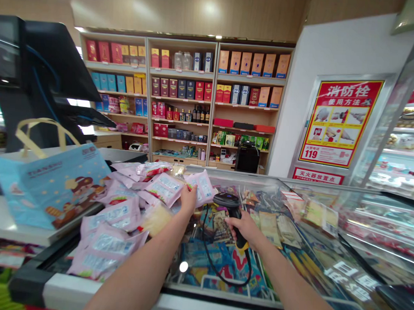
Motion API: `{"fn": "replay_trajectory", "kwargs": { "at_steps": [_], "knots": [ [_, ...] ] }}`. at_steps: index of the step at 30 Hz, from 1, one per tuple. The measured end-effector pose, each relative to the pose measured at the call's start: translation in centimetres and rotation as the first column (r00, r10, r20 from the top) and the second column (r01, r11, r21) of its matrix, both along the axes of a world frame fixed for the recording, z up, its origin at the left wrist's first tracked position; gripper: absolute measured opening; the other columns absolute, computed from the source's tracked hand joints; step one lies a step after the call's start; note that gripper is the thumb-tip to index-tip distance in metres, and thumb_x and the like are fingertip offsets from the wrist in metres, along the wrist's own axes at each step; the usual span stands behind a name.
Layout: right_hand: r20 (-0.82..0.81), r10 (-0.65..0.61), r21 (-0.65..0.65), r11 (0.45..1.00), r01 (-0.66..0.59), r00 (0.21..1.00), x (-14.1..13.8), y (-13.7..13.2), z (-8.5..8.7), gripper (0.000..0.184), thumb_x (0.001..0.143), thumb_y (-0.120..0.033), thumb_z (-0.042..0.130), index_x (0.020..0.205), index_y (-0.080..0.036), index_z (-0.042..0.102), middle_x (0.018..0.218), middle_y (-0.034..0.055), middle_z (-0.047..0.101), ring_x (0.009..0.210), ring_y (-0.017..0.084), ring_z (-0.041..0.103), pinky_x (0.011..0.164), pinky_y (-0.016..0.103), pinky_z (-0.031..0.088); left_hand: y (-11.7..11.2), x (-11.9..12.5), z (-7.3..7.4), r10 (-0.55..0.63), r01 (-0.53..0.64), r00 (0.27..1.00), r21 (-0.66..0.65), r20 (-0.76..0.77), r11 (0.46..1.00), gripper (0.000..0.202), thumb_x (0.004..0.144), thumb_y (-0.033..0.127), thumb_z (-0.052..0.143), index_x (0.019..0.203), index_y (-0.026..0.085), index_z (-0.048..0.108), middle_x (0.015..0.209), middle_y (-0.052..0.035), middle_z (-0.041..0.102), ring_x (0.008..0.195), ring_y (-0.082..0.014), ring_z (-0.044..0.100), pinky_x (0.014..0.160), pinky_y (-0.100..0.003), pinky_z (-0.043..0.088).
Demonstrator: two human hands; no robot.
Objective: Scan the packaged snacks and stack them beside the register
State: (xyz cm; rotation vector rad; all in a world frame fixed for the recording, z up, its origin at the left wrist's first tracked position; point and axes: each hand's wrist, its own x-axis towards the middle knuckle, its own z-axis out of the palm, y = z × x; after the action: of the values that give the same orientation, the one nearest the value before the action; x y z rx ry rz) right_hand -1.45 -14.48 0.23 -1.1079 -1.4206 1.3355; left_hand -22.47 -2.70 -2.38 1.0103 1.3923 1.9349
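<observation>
My left hand (189,196) pinches a pink snack packet (202,187) by its left edge, holding it up with the printed side facing me. Just to the right, my right hand (242,225) is wrapped round the grip of a black and yellow barcode scanner (227,200). The scanner's head points toward the packet, and its black cable (207,250) loops down below it over the glass. Left of my left arm, several similar pink packets (111,217) lie heaped on the freezer's glass top. A pale yellow packet (157,218) lies among them.
A blue shopping bag (49,183) stands on the left counter beside a black checkout screen (52,59). Under the glass, the chest freezer (180,306) holds many packaged goods. Shelves (183,73) of boxes and bottles line the back wall. A red fire-hydrant sign (341,122) hangs at right.
</observation>
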Motion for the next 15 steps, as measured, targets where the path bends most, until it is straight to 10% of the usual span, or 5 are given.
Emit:
{"fn": "replay_trajectory", "kwargs": {
  "at_steps": [9,15],
  "knots": [
    [-0.030,-0.002,0.004,1.000,0.003,1.000,-0.3,-0.1,0.4,0.024,0.062,-0.029,0.067,0.070,-0.021,0.046,0.043,-0.0088,0.049,0.034,0.008,0.042,0.036,0.022,0.037,0.0,0.6,0.1,-0.103,0.106,0.978,-0.006,0.181,0.994,0.012,0.071,0.019,0.059,0.082,0.018,0.055,0.071,0.0006,0.062,0.067,-0.0161,0.061,0.069,-0.030,0.052],
    [-0.147,-0.094,-0.020,0.996,0.092,0.985,1.4,-0.2,2.4,0.029,0.060,-0.031,0.069,0.078,-0.020,0.048,0.044,-0.0092,0.050,0.035,0.008,0.043,0.035,0.020,0.037,-0.2,5.6,1.1,-0.343,0.369,0.860,0.005,0.377,0.930,0.023,0.057,0.005,0.055,0.077,0.017,0.056,0.058,0.0032,0.059,0.060,-0.0159,0.064,0.063,-0.028,0.054]
  ]
}}
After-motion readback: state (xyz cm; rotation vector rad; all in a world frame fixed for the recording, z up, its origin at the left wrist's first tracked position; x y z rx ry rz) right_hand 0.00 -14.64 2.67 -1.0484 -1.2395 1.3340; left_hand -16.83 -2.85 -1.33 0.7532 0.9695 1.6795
